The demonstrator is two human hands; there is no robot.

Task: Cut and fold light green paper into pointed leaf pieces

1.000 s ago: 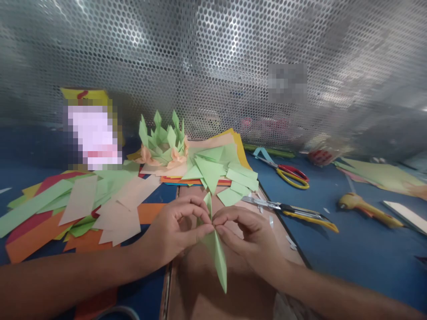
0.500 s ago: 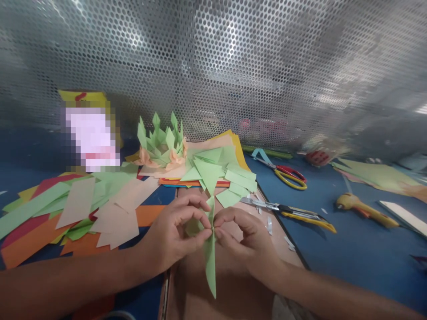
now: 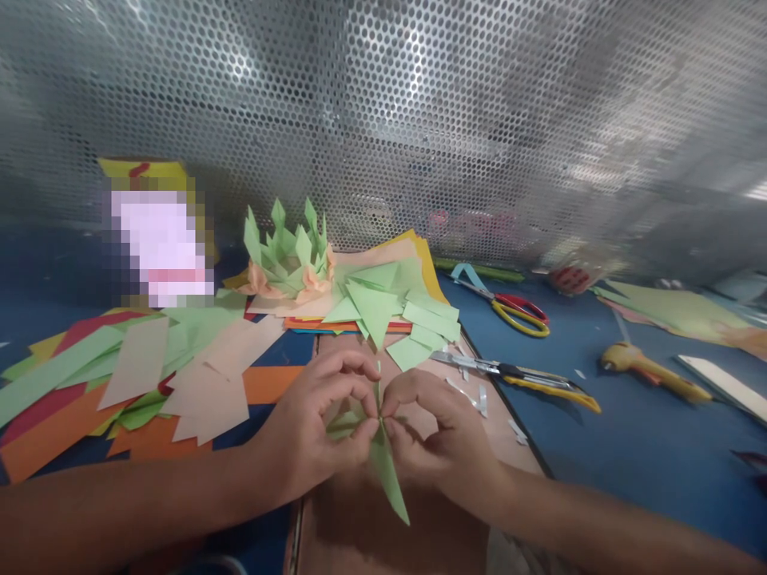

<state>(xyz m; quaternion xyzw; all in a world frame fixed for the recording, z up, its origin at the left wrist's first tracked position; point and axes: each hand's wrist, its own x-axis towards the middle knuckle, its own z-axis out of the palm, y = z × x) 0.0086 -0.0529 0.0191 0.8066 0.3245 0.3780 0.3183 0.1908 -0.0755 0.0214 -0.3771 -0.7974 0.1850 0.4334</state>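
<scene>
A folded piece of light green paper (image 3: 389,479) hangs between my hands above the brown board (image 3: 419,535), its pointed lower end angled down to the right. My left hand (image 3: 335,415) pinches it near its middle with thumb and forefinger. Facing it, my right hand (image 3: 447,427) pinches the same spot, fingertips almost touching the left ones. Part of the paper shows behind my left fingers. Just beyond lie folded green paper triangles (image 3: 375,303) and small green paper rectangles (image 3: 428,315).
A green and peach folded-paper crown shape (image 3: 288,259) stands at the back. Coloured paper strips (image 3: 137,367) spread out at left. On the right lie scissors (image 3: 518,311), a yellow utility knife (image 3: 539,379) and a yellow glue gun (image 3: 653,371). Behind rises a perforated metal sheet (image 3: 383,104).
The green paper has turned in my fingers; its lower tip has swung to the right and more of it shows at the left. Both hands still pinch it.
</scene>
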